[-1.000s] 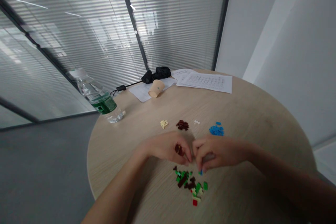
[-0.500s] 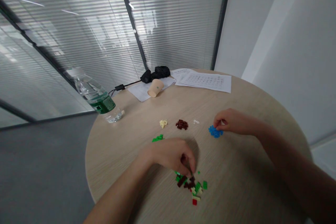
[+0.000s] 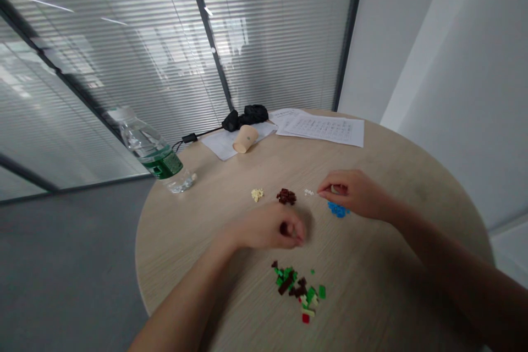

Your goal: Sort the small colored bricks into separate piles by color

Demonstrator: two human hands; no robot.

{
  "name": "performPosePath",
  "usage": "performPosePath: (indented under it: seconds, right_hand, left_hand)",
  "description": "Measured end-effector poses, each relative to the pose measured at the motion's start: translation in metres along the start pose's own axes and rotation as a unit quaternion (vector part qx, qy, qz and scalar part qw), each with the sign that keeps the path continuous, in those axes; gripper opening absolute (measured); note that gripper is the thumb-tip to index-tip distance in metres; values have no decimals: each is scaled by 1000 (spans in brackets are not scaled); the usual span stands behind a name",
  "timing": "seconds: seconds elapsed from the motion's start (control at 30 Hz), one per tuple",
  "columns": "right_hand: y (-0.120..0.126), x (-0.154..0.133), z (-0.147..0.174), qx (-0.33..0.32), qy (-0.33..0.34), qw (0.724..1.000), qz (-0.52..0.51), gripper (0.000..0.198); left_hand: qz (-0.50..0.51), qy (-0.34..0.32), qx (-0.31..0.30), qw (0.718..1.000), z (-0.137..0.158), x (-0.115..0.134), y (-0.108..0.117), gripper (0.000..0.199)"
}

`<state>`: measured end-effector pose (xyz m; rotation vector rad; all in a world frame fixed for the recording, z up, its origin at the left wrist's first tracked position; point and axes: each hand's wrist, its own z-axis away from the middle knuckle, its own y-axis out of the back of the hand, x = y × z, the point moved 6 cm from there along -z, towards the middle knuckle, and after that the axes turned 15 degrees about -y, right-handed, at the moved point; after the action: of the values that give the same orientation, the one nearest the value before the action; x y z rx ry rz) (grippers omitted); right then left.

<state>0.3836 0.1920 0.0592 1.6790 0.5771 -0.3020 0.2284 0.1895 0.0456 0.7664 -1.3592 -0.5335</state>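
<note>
Above the mixed pile of small toy bricks (image 3: 291,280), in green, dark brown, cream and red, is my left hand (image 3: 270,226). Its fingers are pinched together and a little blurred; whatever may be between them is too small to make out. My right hand (image 3: 355,193) reaches over the blue bricks (image 3: 338,209), its fingertips closed in a pinch just right of the white bricks (image 3: 309,192). I cannot see what that pinch holds. Dark brown bricks (image 3: 286,196) lie just beyond my left hand, with cream bricks (image 3: 257,194) to their left.
At the round table's (image 3: 173,264) left edge stands a water bottle (image 3: 159,159) with a green label. Farther back are a tipped paper cup (image 3: 245,139), printed sheets (image 3: 324,127), and a black bundle (image 3: 247,115) with a cable.
My left hand has lifted away from the mixed pile toward the far side, now covering the green bricks. From the blue bricks, my right hand has shifted left to beside the white ones.
</note>
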Motion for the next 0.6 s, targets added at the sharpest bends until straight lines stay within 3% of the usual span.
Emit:
performPosePath:
  seconds: [0.13,0.3,0.5,0.6]
  right_hand:
    - [-8,-9,3,-5,29,999,-15,15]
    - [-32,-27,13,-120,109,986,-34,13]
    - [-53,-55,37,-279,177,938,-110,12]
    - [-58,-58,43,-324,186,919,-129,11]
  left_hand:
    - [-88,74,83,990,20,-18,33,13]
    - [-119,176,25,977,49,-44,44,13]
    - [-105,186,12,977,55,-52,42,12]
    - [-102,185,14,977,55,-52,42,12]
